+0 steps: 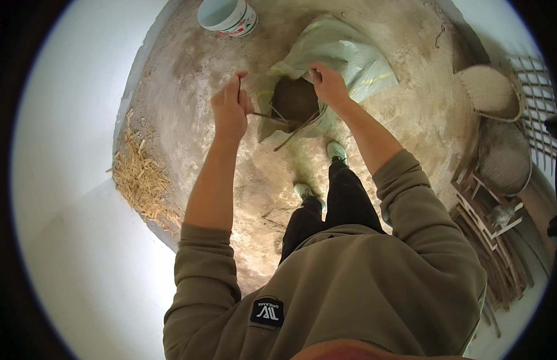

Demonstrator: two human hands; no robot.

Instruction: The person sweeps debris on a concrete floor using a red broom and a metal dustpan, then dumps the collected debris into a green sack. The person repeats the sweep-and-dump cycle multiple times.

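A pale green woven sack (350, 51) with yellow stripes sits on the floor in front of my feet, its mouth open and dark inside. I cannot make out what lies within. My left hand (230, 111), left of the sack's mouth, is closed on a thin dark strand (268, 117) that stretches toward the opening. Over the right edge of the mouth, my right hand (330, 85) is closed in a pinch. Another thin strand (296, 131) runs down from near it, its lower end sticking out loose below the opening. Whether these are cord, wire or twigs is unclear.
A white bucket (230, 18) stands at the far left, and loose straw (140, 177) lies along the left wall. At right are woven baskets (488, 93), a lattice rack (533, 90), a small wooden frame (485, 210) and several sticks (506, 270). My shoes (335, 151) are close to the sack.
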